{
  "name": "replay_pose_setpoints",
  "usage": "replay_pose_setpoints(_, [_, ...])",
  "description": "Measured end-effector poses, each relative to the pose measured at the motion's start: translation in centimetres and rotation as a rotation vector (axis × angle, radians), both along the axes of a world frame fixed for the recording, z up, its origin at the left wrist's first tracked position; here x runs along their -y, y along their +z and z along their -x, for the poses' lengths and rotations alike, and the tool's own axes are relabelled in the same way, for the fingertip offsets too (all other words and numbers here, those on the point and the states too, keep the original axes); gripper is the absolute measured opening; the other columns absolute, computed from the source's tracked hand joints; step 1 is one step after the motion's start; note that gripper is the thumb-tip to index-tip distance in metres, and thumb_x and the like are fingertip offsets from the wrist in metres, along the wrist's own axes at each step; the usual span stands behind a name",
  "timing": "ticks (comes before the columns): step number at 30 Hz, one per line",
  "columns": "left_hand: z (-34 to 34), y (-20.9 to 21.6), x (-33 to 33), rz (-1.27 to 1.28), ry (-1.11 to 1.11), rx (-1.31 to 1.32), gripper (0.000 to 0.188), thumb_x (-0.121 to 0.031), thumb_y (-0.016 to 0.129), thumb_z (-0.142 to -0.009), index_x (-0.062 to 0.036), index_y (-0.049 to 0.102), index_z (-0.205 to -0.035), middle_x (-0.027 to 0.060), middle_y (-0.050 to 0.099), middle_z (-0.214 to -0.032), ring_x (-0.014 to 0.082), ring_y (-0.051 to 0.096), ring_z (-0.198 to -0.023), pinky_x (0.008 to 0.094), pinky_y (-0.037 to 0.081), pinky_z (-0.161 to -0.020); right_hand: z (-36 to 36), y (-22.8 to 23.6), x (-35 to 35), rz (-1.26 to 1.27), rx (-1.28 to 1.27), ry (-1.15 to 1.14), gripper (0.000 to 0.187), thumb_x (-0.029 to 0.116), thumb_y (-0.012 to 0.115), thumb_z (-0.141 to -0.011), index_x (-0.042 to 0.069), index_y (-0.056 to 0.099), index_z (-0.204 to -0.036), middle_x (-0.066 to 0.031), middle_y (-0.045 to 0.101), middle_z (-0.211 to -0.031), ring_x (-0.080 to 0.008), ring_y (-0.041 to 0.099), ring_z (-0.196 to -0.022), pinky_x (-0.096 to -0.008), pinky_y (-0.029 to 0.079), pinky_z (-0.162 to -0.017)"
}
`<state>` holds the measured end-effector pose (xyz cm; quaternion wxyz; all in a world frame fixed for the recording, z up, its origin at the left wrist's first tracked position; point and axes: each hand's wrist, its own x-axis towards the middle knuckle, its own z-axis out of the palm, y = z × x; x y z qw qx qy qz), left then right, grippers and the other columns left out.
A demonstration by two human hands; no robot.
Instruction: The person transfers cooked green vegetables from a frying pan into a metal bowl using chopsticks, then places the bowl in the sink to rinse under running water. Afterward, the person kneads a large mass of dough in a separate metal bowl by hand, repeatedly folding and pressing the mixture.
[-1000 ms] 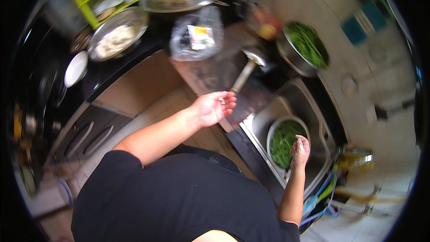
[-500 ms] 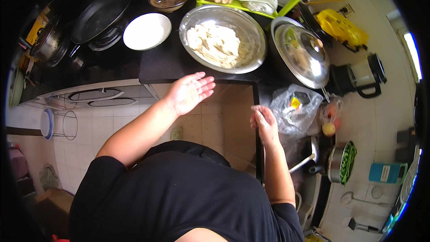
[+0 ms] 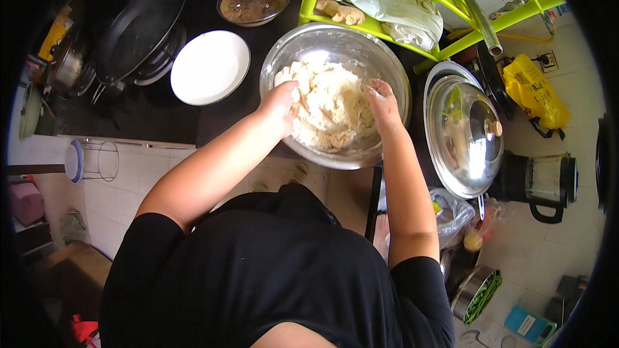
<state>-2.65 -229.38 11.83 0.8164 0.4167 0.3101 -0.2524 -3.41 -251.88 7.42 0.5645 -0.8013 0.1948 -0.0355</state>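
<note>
At the far left of the frame a small pot (image 3: 64, 67) and a dark frying pan (image 3: 138, 22) sit on the black stovetop (image 3: 129, 116), with a wire rack (image 3: 100, 161) against the white tiles below it. Right of the pan lies an empty white plate (image 3: 209, 66), and above it, at the top of the frame, a glass lid with a red knob (image 3: 253, 1) covers a small dish. In the upper middle stands the steel mixing bowl (image 3: 335, 90), holding a shaggy, pale mass of dough (image 3: 329, 106). The left hand (image 3: 282, 104) presses into the dough's left side, fingers curled down into it, while the right hand (image 3: 383, 104) lies on its right side with fingers spread and partly sunk in; neither pinches anything up. Both forearms rise from the lower middle over the person's black shirt and cover the bowl's near rim. Behind the bowl a lime-green rack (image 3: 400, 19) carries a crumpled plastic bag (image 3: 387, 3) and a knob of ginger (image 3: 340, 11), crowding the bowl's far edge. Just right of the bowl a large shiny steel lid (image 3: 464, 129) rests nearly touching it. Farther right are a yellow bag (image 3: 535, 90) and a blender jug (image 3: 548, 183), and at the lower right a clear bag (image 3: 451, 216) and a pot of greens (image 3: 480, 293).
</note>
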Motion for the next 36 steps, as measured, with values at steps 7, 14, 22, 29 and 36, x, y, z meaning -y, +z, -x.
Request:
replay_pose_setpoints(7, [-3.6, -6.2, 1.7, -0.252, -0.003, -0.039, 0.05, -0.033, 0.053, -0.086, 0.0009, 0.043, -0.122, 0.0145, 0.053, -0.116, 0.0224, 0.052, -0.108, 0.0337, 0.042, -0.089, -4.3, -0.8, -1.7, -0.25, -0.469, 0.038, 0.066, 0.042, 0.064, -0.079, -0.002, 0.044, -0.124, -0.0161, 0.052, -0.118, -0.0242, 0.048, -0.109, -0.0356, 0.037, -0.091])
replay_pose_setpoints(14, [-3.9, -2.6, 1.7, -0.19, -0.133, 0.047, 0.038, -0.025, 0.054, -0.085, 0.0018, 0.048, -0.112, 0.0131, 0.059, -0.102, 0.0205, 0.06, -0.089, 0.0336, 0.049, -0.077, -3.2, 0.5, -1.0, -0.603, -0.471, 0.004, 0.061, 0.04, 0.064, -0.079, -0.006, 0.049, -0.115, -0.0155, 0.059, -0.105, -0.0199, 0.058, -0.091, -0.0315, 0.046, -0.077])
replay_pose_setpoints(22, [-7.4, -1.8, 1.6, -0.501, -0.657, 0.488, 0.038, -0.024, 0.058, -0.078, 0.0047, 0.055, -0.102, 0.0164, 0.061, -0.094, 0.0235, 0.061, -0.085, 0.0313, 0.048, -0.074, 3.7, 4.9, -0.7, 0.191, -0.45, 0.249, 0.062, 0.051, 0.055, -0.079, -0.007, 0.056, -0.101, -0.0234, 0.061, -0.094, -0.0312, 0.06, -0.087, -0.0359, 0.044, -0.08])
replay_pose_setpoints(29, [-10.9, -4.5, 4.5, -1.144, -0.807, 0.602, 0.054, -0.04, 0.057, -0.081, 0.0066, 0.05, -0.109, 0.0169, 0.059, -0.101, 0.0239, 0.058, -0.092, 0.0323, 0.045, -0.079, -2.8, 3.3, 1.6, 0.465, -0.385, 0.076, 0.066, 0.056, 0.049, -0.08, -0.001, 0.053, -0.114, -0.0228, 0.057, -0.11, -0.0333, 0.052, -0.106, -0.0374, 0.04, -0.089])
replay_pose_setpoints(36, [-12.6, -2.1, 4.9, -0.15, -0.512, 0.06, 0.055, -0.054, 0.051, -0.082, -0.0056, 0.054, -0.107, 0.0057, 0.06, -0.096, 0.0137, 0.058, -0.083, 0.0307, 0.047, -0.064, -6.6, -1.0, 0.3, -0.35, -0.452, -0.2, 0.069, 0.05, 0.065, -0.075, -0.003, 0.051, -0.117, -0.0112, 0.059, -0.108, -0.0228, 0.056, -0.096, -0.0348, 0.043, -0.084])
